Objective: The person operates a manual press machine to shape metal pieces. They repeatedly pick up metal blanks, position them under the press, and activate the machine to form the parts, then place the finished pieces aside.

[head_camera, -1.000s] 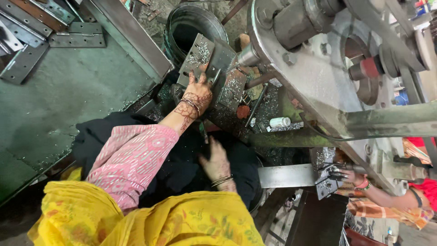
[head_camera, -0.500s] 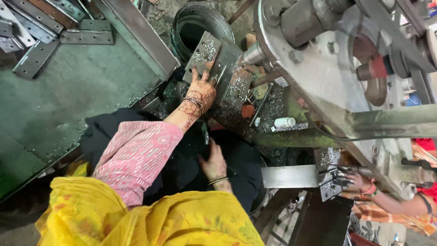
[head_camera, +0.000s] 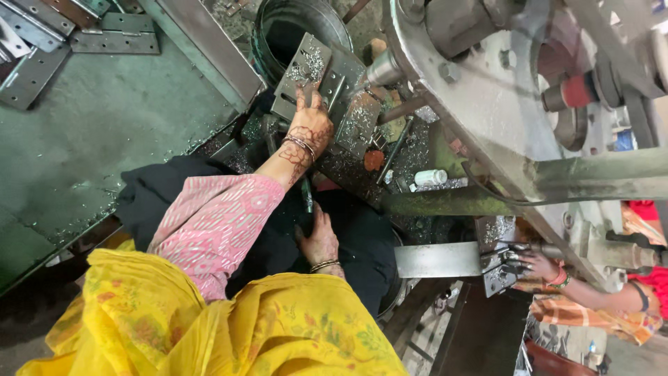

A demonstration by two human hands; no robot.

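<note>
Hinge plates (head_camera: 306, 73) of grey metal, with punched holes, lie under the big press machine (head_camera: 501, 104), leaning at the rim of a dark round bucket (head_camera: 278, 28), and metal chips cover them. We judge that the sharp chips and the plate edges may cut our bare fingers if the hand slides along the plate, and that the plate may slip down into the bucket if we press it unevenly. The machine body hangs very close above, so a hand pushed too far could, we think, meet its moving parts. Our left hand (head_camera: 309, 125) is stretched forward with the arm in a pink sleeve (head_camera: 209, 223); the fingers are spread and laid flat on the plate, pressing, not closed around it. Our right hand (head_camera: 320, 240) rests low on the dark cloth at the lap, near a thin dark rod (head_camera: 307, 195); whether it grips something we cannot tell. Another person's hand (head_camera: 536, 264) works at a small fixture on the right.
</note>
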